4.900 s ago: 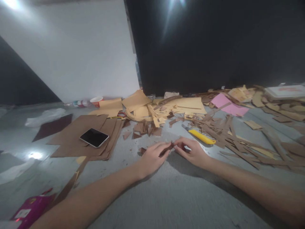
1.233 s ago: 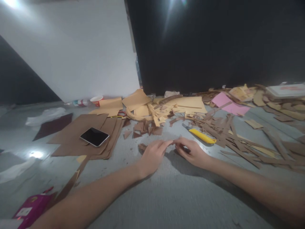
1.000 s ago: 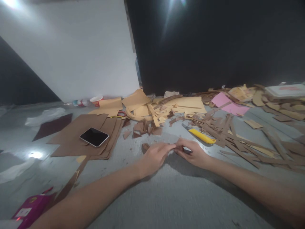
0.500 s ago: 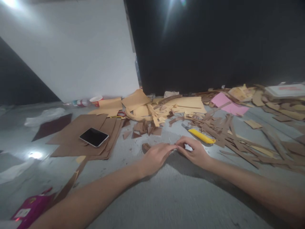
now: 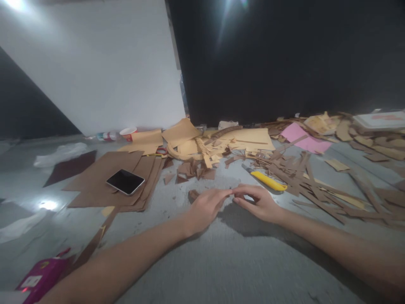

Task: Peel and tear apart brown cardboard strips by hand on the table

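Note:
In the middle of the grey surface, my left hand (image 5: 205, 211) is closed, palm down, around a brown cardboard piece (image 5: 193, 195). One curled end of it sticks out beyond the knuckles; the rest is hidden under the hand. Opposite it, my right hand (image 5: 257, 203) has bent fingers, with a gap between thumb and forefinger and nothing visible in it. Its forefinger tip meets the left fingertips. Just beyond the right hand lies a yellow utility knife (image 5: 268, 180), blade pointing away to the left.
A phone (image 5: 125, 182) rests on stacked brown sheets (image 5: 91, 198) at left. Brown strips (image 5: 316, 194) and scraps (image 5: 193, 169) spread across the back and right, near pink paper (image 5: 305, 137). Scissors (image 5: 160, 152) and a paper cup (image 5: 128, 134) are farther back; a magenta object (image 5: 42, 276) sits front left.
My right thumb has parted from its forefinger and dropped slightly, opening the pinch. My left hand stays nearly in place over the brown cardboard piece.

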A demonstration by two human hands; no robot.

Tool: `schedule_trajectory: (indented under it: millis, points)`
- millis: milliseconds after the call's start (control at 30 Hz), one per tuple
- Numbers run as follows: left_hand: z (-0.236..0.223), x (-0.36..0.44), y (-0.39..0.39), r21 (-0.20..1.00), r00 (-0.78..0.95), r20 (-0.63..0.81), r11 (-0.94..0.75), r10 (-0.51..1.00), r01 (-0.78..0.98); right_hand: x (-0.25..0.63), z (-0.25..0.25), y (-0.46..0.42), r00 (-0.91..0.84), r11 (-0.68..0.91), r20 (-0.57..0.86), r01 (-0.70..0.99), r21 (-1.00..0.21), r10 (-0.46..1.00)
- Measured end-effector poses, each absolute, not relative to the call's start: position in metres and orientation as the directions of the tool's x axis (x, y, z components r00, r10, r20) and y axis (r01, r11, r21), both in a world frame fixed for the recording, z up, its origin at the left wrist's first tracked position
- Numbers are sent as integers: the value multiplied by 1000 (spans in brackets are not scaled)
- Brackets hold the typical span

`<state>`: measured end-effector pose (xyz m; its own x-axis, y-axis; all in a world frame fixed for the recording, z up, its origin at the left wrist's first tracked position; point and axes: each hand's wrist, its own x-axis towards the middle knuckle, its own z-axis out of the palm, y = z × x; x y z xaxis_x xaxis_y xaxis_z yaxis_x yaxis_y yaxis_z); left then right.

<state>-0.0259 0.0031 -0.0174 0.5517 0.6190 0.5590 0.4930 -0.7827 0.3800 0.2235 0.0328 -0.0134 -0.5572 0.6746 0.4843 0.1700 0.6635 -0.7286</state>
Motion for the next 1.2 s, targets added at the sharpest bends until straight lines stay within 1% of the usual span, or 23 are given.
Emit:
schedule_trajectory:
  millis: [100, 167, 300, 500, 633, 967, 1200]
  points:
    - [-19, -27, 3, 368, 546, 585, -796, 600, 480, 224, -11, 33, -624, 677, 463, 147, -721, 629]
    - [-19, -27, 4, 361, 556, 585, -803, 591, 473, 223, -10, 33, -633, 684, 460, 155, -713, 623]
    - [-21, -27, 5, 369, 557, 567, -792, 606, 486, 222, -10, 34, -616, 685, 467, 167, -710, 635]
    - [-23, -26, 4, 406, 484, 590, -755, 647, 515, 222, -12, 34, -546, 689, 507, 191, -699, 667]
    - [-22, -26, 4, 418, 481, 573, -741, 664, 525, 222, -11, 34, -563, 693, 501, 190, -695, 657]
    - [-15, -26, 1, 373, 555, 569, -792, 607, 484, 223, -14, 36, -616, 668, 446, 180, -722, 649]
    - [-16, -26, 2, 381, 555, 557, -784, 618, 490, 223, -14, 35, -611, 683, 462, 183, -707, 642]
